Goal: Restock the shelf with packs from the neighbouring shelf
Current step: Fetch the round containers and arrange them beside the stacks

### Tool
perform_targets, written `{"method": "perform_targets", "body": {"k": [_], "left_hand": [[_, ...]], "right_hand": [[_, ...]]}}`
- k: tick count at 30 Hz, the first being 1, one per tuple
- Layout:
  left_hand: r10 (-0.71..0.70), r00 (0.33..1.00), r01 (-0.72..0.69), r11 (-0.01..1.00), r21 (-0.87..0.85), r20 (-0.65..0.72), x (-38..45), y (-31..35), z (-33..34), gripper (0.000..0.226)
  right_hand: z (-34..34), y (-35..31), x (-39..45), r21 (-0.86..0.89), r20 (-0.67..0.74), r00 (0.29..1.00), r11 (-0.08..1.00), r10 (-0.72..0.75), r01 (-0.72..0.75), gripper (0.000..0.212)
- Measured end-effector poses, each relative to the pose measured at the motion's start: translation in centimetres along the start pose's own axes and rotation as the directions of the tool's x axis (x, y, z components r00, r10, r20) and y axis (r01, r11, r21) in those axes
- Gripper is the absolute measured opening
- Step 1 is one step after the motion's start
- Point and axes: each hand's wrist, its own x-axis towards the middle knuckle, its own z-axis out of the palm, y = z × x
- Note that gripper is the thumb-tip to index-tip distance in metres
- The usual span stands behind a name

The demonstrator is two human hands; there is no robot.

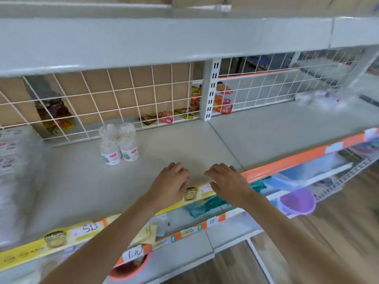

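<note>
My left hand (171,182) and my right hand (227,180) hover side by side over the front edge of the grey shelf (184,144), palms down, fingers loosely curled, holding nothing. A cluster of several small clear packs with white labels (119,143) stands on the shelf to the upper left of my hands. White wrapped packs (14,171) fill the shelf's far left. On the neighbouring shelf (287,124) to the right lies a blurred clear plastic pack (320,98) near the back.
A white wire grid (114,99) backs the shelf, with orange and yellow snack sachets (164,116) behind it. A white upright post (211,89) divides the two shelves. Lower shelves hold a purple bowl (298,201), a pink bowl (131,267) and teal packs (205,204).
</note>
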Motion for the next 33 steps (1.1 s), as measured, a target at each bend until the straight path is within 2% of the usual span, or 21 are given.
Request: {"method": "perform_targets", "body": {"k": [5,12,16,21,24,28,33], "left_hand": [[0.076,0.997,-0.076,0.997,0.0,0.03,4.9,7.8,3.1,0.024],[0.119,0.98,-0.128,0.991,0.049,0.161,10.9,17.6,9.2,0.034],[0.144,0.965,-0.16,0.986,0.056,0.221,14.0,21.8,11.3,0.032],[0.208,0.957,-0.218,0.975,0.03,0.2,19.4,24.9,12.7,0.034],[0.238,0.959,-0.239,0.971,-0.014,0.154,23.1,25.9,14.4,0.04],[0.257,0.965,-0.252,0.964,-0.08,0.06,29.4,27.7,16.8,0.034],[0.185,0.983,-0.185,0.98,-0.074,-0.012,37.6,29.6,18.9,0.036]], "right_hand": [[-1.7,7.6,-6.5,-0.044,-0.073,0.996,0.997,0.055,-0.058,0.029],[-2.8,17.0,-15.9,-0.084,-0.172,0.969,0.977,0.179,-0.195,0.03],[-2.5,20.7,-20.0,-0.039,-0.183,0.951,0.965,0.249,-0.26,0.046],[-2.3,24.9,-21.7,0.014,-0.196,0.914,0.933,0.355,-0.359,0.048],[-2.1,27.6,-22.0,0.032,-0.2,0.901,0.921,0.386,-0.388,0.05],[-2.9,33.5,-21.9,0.002,-0.19,0.893,0.91,0.408,-0.415,0.051],[-5.7,42.7,-20.2,-0.056,-0.191,0.893,0.904,0.407,-0.424,0.054]]}}
